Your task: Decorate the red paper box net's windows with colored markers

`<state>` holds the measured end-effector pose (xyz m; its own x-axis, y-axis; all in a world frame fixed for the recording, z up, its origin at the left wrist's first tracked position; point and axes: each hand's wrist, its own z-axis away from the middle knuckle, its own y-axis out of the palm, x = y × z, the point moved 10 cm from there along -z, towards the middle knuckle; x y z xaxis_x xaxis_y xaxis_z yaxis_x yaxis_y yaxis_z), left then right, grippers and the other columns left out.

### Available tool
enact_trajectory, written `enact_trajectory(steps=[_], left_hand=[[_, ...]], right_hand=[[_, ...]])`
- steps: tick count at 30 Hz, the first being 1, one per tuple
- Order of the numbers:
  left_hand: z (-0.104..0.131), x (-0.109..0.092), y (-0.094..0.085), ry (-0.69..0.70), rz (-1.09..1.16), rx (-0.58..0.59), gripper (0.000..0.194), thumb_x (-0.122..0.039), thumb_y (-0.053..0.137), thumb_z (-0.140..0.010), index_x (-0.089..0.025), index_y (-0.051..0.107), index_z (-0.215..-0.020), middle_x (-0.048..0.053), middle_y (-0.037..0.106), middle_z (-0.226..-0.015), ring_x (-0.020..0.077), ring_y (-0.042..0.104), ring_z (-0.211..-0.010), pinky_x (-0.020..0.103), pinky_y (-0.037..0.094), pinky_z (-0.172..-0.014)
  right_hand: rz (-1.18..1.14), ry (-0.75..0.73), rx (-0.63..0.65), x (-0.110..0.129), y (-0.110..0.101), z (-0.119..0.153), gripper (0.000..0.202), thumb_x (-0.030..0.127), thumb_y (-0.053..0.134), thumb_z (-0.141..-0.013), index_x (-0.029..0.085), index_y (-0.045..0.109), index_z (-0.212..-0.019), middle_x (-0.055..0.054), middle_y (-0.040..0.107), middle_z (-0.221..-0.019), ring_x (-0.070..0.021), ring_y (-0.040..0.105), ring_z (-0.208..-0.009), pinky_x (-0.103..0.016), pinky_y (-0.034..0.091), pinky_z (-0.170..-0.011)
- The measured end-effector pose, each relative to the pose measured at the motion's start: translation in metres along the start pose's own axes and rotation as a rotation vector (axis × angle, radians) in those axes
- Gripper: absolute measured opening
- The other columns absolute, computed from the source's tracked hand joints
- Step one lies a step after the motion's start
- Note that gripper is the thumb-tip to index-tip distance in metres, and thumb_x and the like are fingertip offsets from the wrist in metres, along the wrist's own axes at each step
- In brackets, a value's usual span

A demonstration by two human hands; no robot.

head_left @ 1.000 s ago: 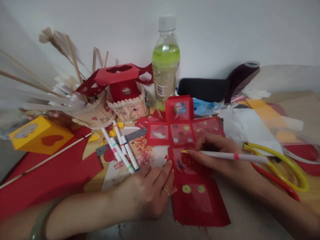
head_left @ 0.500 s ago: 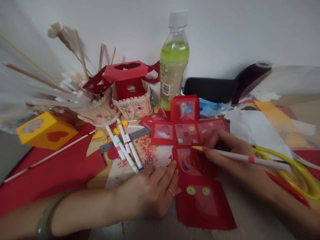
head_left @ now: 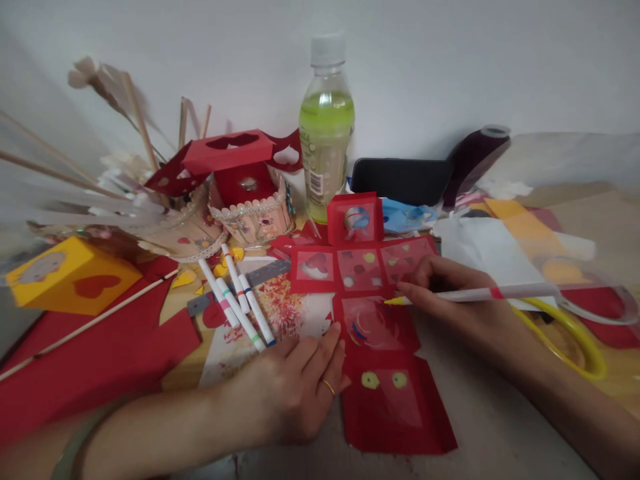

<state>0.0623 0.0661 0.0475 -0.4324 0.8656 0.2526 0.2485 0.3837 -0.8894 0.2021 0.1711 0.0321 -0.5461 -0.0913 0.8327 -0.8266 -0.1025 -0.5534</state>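
Observation:
A flat red paper box cutout (head_left: 400, 413) in a cross shape lies in front of me, with clear windows. Its middle panel (head_left: 373, 325) bears blue and yellow curved strokes; yellow-green eye shapes mark the panel below. My left hand (head_left: 305, 383), wearing a ring, rests with its fingers lying against the cutout's left edge. Pinched in my right hand (head_left: 450, 293) is a white marker (head_left: 470, 293) with a yellow tip, pointing left just above the middle panel. Whether the tip touches the surface I cannot tell.
Several capped markers (head_left: 240, 307) lie left of the cutout on speckled paper. Behind stand a bottle of green drink (head_left: 326, 133), a decorated basket (head_left: 255, 217) and a dark phone (head_left: 400, 180). A yellow box (head_left: 73, 275) sits left, yellow-handled scissors (head_left: 583, 340) right.
My view has turned slightly right, so things sit further left. My right hand and the marker tip have moved a little right relative to the middle panel. My left hand stays at the edge.

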Motion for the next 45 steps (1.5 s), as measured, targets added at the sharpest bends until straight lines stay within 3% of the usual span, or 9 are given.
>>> enact_trajectory(steps=[5,11,15,20,24,32,38,45], left_hand=[[0.001,-0.001,-0.001,0.008,-0.016,-0.010,0.025,-0.021,0.050,-0.091,-0.003,0.063,-0.101,0.020,0.067,-0.104,0.0206,0.066,-0.071,0.031,0.055,-0.053],[0.001,0.000,0.001,-0.004,-0.009,0.007,0.025,-0.022,0.050,-0.091,-0.003,0.063,-0.101,0.020,0.066,-0.105,0.0202,0.066,-0.069,0.029,0.054,-0.051],[0.000,0.002,0.002,-0.013,0.016,0.015,0.026,-0.023,0.052,-0.090,-0.003,0.064,-0.100,0.020,0.066,-0.106,0.0204,0.066,-0.070,0.028,0.054,-0.050],[0.001,0.001,0.005,-0.006,0.003,0.035,0.026,-0.024,0.051,-0.090,-0.003,0.063,-0.102,0.020,0.065,-0.109,0.0196,0.065,-0.069,0.028,0.053,-0.050],[0.003,0.000,0.007,0.005,-0.004,0.061,0.027,-0.024,0.050,-0.090,-0.004,0.061,-0.105,0.020,0.063,-0.112,0.0197,0.065,-0.071,0.030,0.054,-0.053],[0.002,0.000,0.002,-0.001,0.000,0.036,0.025,-0.023,0.049,-0.090,-0.004,0.062,-0.102,0.019,0.066,-0.106,0.0188,0.065,-0.069,0.029,0.054,-0.055],[0.002,-0.001,0.004,-0.001,0.007,0.039,0.026,-0.022,0.051,-0.088,-0.004,0.063,-0.103,0.020,0.065,-0.108,0.0193,0.064,-0.067,0.030,0.053,-0.053],[0.000,0.001,0.001,-0.003,0.014,0.027,0.026,-0.023,0.052,-0.088,-0.004,0.063,-0.101,0.020,0.066,-0.106,0.0201,0.065,-0.066,0.031,0.054,-0.052]], right_hand=[[0.063,-0.007,0.017,0.006,0.001,0.000,0.032,0.040,0.046,-0.089,0.021,0.048,-0.063,0.002,0.050,-0.060,-0.0138,0.046,-0.057,-0.026,0.035,-0.052],[0.008,0.015,0.061,0.002,0.000,0.005,0.050,0.048,0.028,-0.093,0.021,0.055,-0.061,-0.001,0.051,-0.054,-0.0146,0.046,-0.049,-0.028,0.036,-0.047],[0.015,-0.041,0.132,0.010,0.009,0.010,0.043,0.048,0.041,-0.089,0.021,0.053,-0.059,0.000,0.052,-0.054,-0.0139,0.047,-0.051,-0.026,0.034,-0.045],[-0.022,-0.034,0.181,0.008,0.019,0.016,0.024,0.029,0.059,-0.082,0.021,0.044,-0.065,0.005,0.048,-0.058,-0.0097,0.042,-0.052,-0.021,0.031,-0.044],[0.005,-0.015,0.246,0.006,0.025,0.022,0.023,0.022,0.059,-0.079,0.021,0.041,-0.064,0.005,0.047,-0.057,-0.0100,0.043,-0.053,-0.021,0.033,-0.045],[0.005,-0.030,0.181,0.026,0.028,0.022,0.022,0.027,0.059,-0.076,0.022,0.048,-0.058,0.003,0.053,-0.053,-0.0117,0.047,-0.048,-0.022,0.035,-0.042],[-0.061,-0.026,0.301,0.025,0.046,0.025,0.018,0.030,0.059,-0.080,0.021,0.053,-0.066,0.003,0.055,-0.055,-0.0104,0.047,-0.047,-0.021,0.034,-0.040],[-0.016,-0.025,0.289,0.026,0.048,0.022,0.019,0.029,0.056,-0.079,0.021,0.052,-0.062,0.003,0.055,-0.053,-0.0111,0.048,-0.046,-0.021,0.036,-0.040]])
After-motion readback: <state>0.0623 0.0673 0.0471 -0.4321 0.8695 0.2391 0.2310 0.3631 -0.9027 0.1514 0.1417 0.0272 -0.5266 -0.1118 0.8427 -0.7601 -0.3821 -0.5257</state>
